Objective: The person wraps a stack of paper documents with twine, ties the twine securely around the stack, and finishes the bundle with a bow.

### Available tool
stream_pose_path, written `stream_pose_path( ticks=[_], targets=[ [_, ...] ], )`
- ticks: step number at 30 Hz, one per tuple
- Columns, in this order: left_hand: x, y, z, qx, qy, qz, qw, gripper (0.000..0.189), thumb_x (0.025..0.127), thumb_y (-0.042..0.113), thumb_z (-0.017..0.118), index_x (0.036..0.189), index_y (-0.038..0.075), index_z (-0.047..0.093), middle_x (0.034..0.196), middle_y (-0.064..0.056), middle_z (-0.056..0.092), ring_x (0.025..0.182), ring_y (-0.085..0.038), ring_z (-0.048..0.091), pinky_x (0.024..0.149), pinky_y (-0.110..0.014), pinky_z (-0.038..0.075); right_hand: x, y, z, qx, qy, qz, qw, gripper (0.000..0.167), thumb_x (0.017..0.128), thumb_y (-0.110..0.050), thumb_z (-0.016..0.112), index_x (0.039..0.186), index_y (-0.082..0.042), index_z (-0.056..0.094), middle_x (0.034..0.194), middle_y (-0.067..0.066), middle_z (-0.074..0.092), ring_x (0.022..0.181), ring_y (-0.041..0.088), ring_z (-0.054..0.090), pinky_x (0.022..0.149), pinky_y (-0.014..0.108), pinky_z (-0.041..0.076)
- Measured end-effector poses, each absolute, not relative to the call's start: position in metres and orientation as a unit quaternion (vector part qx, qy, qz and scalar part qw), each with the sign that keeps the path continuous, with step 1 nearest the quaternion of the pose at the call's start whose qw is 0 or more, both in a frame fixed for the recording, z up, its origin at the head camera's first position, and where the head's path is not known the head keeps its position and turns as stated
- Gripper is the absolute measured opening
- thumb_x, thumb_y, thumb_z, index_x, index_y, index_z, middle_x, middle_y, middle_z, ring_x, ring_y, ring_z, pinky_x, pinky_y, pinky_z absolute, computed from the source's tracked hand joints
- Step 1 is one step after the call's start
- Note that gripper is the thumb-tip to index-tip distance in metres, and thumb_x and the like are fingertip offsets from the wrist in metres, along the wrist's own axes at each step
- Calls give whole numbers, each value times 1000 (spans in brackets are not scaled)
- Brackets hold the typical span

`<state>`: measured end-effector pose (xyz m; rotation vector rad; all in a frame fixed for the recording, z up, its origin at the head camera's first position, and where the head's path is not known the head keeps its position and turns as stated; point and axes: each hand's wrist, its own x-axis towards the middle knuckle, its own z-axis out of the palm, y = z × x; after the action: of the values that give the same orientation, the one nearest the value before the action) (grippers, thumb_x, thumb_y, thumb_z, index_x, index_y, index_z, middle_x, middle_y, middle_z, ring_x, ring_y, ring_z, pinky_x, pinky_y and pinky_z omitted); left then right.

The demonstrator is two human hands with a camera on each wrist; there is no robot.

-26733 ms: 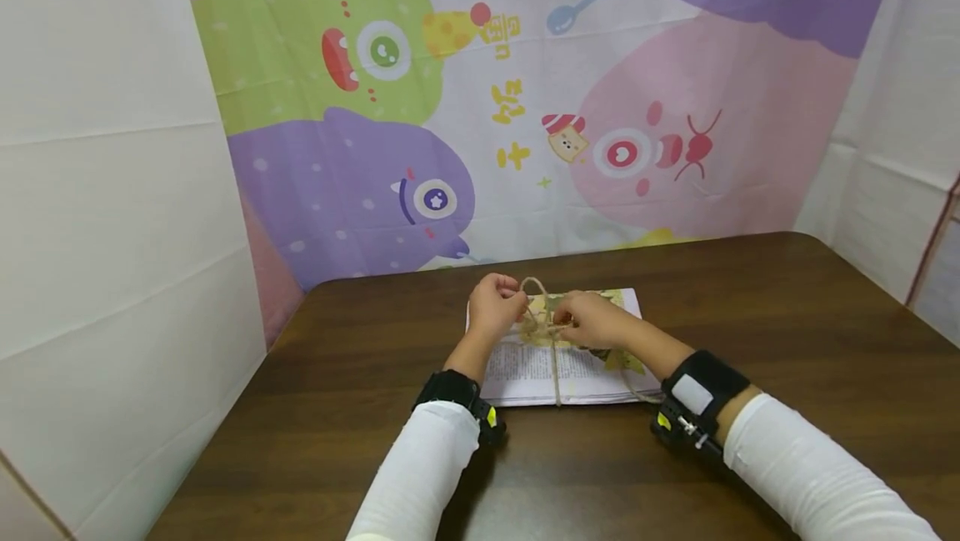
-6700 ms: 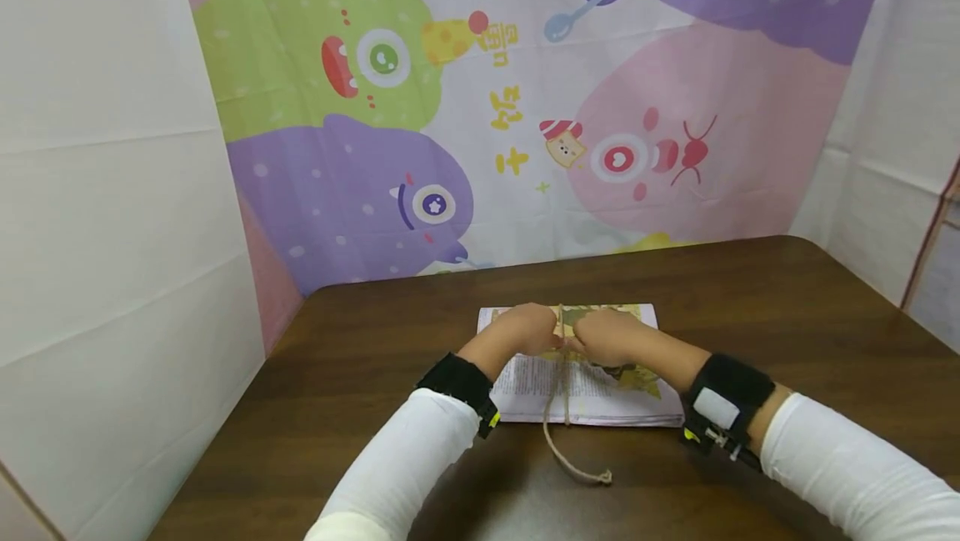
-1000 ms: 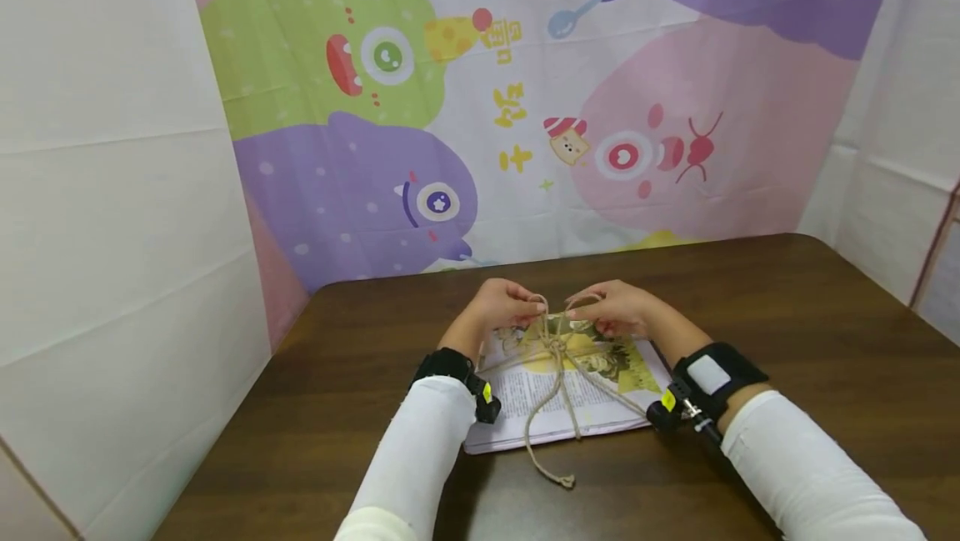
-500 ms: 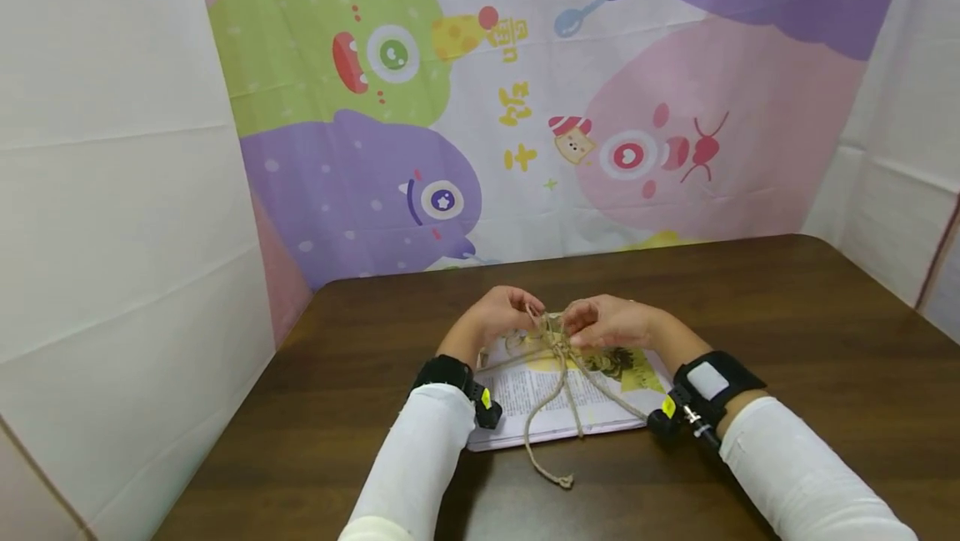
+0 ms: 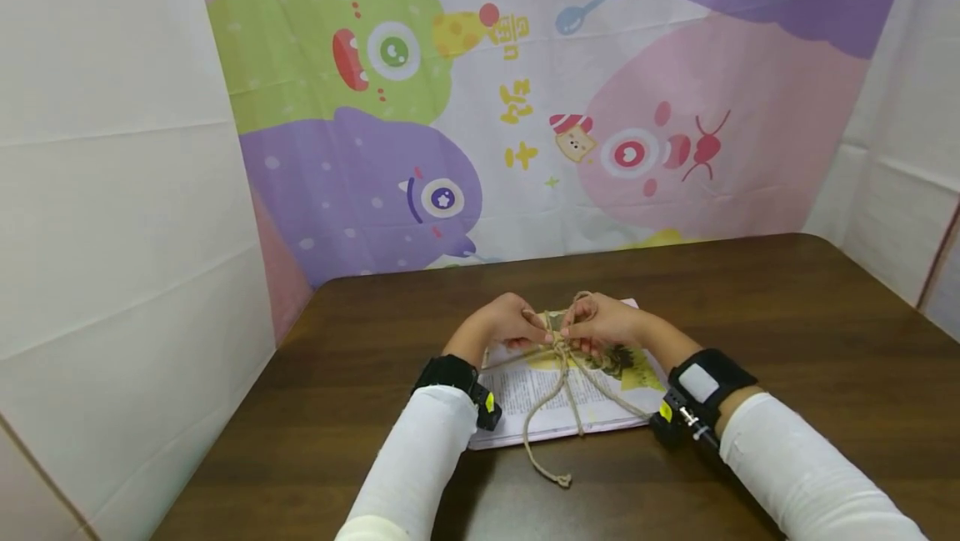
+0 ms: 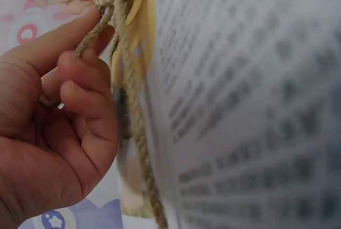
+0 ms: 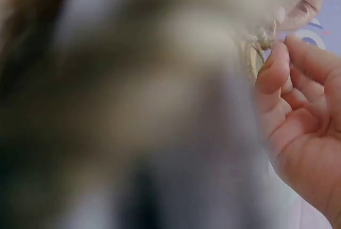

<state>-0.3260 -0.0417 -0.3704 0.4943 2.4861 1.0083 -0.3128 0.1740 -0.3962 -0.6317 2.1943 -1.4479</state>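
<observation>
A stack of printed papers lies on the table, crossed by tan twine that meets in a knot on top. My left hand is left of the knot; in the left wrist view its thumb and fingers pinch a strand close to the knot. From the right, my right hand pinches twine at the knot, and a small loop sticks up above its fingers. In the right wrist view the right hand is at the edge, while a large blur hides much of the stack.
A loose twine end with a small knot hangs over the stack's near edge onto the dark wooden table. Behind stands a cartoon-printed cloth. White sheets hang at both sides.
A second ago the hands were apart, each holding a raised twine loop. Since then both have come down and together at the knot. Earlier the right-side strand was not visible across the stack.
</observation>
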Motion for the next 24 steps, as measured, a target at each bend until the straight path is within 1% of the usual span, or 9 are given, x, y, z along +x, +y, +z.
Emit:
stream_pose_path(
  ticks=[2,5,8,10,12,16,19,21,24],
  targets=[
    [-327,-41,-372,184,895,354,198,17,88,20,75,81,4,74,54,1,46,46,-11,38,49,-26,37,-311,175,-396,-228,814,-498,194,15,96,-12,62,87,1,64,70,8,60,57,16,56,52,29,49],
    [-329,-42,-376,172,904,355,167,19,88,23,74,92,4,77,68,0,62,55,-11,49,56,-27,44,-308,178,-393,-254,834,-459,168,20,96,-9,61,81,3,64,66,9,61,54,16,55,50,30,48],
    [-330,-44,-380,143,912,360,135,22,86,22,76,99,5,77,100,-4,72,86,-18,63,75,-31,51,-305,179,-390,-280,841,-437,153,25,97,-8,59,76,4,63,62,8,59,49,15,51,48,30,44],
    [-330,-46,-381,129,914,367,120,21,86,21,76,100,5,77,108,-7,71,103,-23,63,84,-34,51,-303,180,-387,-291,843,-428,147,27,97,-7,58,74,4,61,59,7,57,46,14,47,48,30,41],
    [-329,-48,-382,131,916,363,105,20,87,21,75,99,5,77,109,-8,70,108,-25,61,85,-35,51,-301,178,-386,-296,846,-419,143,30,98,-7,56,69,1,58,54,4,51,44,12,41,48,28,39],
    [-327,-53,-381,155,916,363,71,23,90,25,72,90,2,76,99,-4,71,85,-18,63,70,-29,50,-298,177,-385,-299,854,-405,129,34,99,-8,56,65,-4,50,50,-1,40,43,10,34,49,26,36],
    [-324,-57,-378,172,890,411,98,30,92,28,69,86,-2,71,84,-3,65,63,-14,52,60,-28,44,-298,176,-386,-298,855,-408,116,28,98,-8,58,71,-1,55,53,0,46,45,11,41,49,26,40],
    [-322,-59,-376,167,860,462,139,30,92,25,70,91,-5,67,79,-5,61,60,-14,48,59,-28,43,-298,176,-387,-297,850,-421,112,18,96,-8,60,82,3,61,61,4,56,51,15,52,51,29,47],
    [-320,-62,-377,138,787,567,201,33,91,12,70,116,-8,62,85,-6,60,70,-14,56,69,-29,49,-300,178,-390,-284,832,-461,125,12,95,-7,63,94,5,65,75,10,64,65,21,63,59,35,55]
  ],
)
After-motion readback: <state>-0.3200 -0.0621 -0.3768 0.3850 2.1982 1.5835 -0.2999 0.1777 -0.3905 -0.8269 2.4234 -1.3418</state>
